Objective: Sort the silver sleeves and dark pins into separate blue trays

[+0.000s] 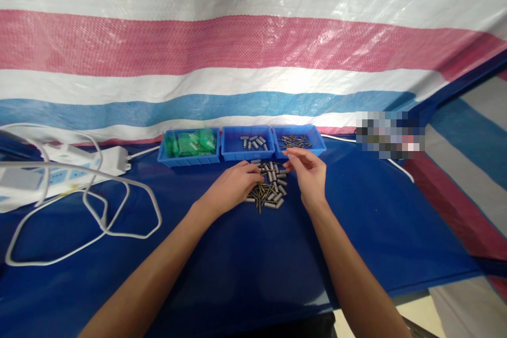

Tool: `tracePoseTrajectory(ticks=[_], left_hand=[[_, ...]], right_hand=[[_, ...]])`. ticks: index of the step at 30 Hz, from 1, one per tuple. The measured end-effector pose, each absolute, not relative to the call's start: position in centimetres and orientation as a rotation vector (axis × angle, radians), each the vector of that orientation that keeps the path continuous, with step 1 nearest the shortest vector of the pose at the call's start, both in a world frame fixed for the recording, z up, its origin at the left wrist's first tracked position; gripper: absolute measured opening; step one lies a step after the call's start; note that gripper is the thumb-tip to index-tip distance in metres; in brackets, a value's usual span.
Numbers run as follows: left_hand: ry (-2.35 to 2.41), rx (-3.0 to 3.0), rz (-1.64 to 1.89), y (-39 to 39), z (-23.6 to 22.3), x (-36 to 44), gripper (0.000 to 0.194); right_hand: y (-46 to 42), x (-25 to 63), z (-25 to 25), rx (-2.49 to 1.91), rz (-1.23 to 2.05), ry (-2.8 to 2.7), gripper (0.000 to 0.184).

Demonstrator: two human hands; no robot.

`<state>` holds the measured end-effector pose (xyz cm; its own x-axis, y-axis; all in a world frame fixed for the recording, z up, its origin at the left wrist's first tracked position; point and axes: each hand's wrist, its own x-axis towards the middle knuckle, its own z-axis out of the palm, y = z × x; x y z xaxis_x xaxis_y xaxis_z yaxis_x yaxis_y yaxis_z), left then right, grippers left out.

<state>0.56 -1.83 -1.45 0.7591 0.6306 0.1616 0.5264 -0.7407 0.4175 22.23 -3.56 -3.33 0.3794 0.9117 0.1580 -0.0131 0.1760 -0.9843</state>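
Note:
My left hand [236, 184] rests at the left side of a loose pile, its fingers curled down onto it and the tips partly hidden. In this pile lie thin brassy pieces like screws or drill bits [261, 194] and short grey metal cylinders [273, 175]. My right hand [308, 171] is raised at the pile's right edge, just in front of the right bin. Its thumb and index finger are pinched together; whatever is between them is too small to make out.
Three blue bins stand behind the pile: the left bin [190, 160] holds green plastic bags, the middle bin [247, 156] grey cylinders, the right bin [320, 142] thin brassy pieces. White power strips [114, 161] and a looped cable [154, 206] lie left. Striped sheeting [253, 47] hangs behind.

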Motion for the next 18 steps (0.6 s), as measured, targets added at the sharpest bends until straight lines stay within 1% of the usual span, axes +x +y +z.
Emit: tracePoseTrajectory(ticks=[6,14,16,18], left_hand=[[0.973,2.516,0.528,-1.22,-1.65,-0.26,0.025],[1.145,2.222,0.93,-1.12,-1.39,-0.13,0.018],[1.17,2.097,0.995,-1.22,-1.22,-0.01,0.019],[1.16,2.042,1.022,-1.29,-1.04,0.06,0.017]], right_hand=[[-3.48,22.27,-3.33,-1.204,0.853,-0.958,0.017],[-3.73,21.84,-2.93,-1.206,0.927,-1.025,0.017],[-3.84,21.61,-2.84,-1.195,0.953,-1.065,0.016],[-3.98,21.38,-2.79,-1.174,0.994,-1.099,0.016]])
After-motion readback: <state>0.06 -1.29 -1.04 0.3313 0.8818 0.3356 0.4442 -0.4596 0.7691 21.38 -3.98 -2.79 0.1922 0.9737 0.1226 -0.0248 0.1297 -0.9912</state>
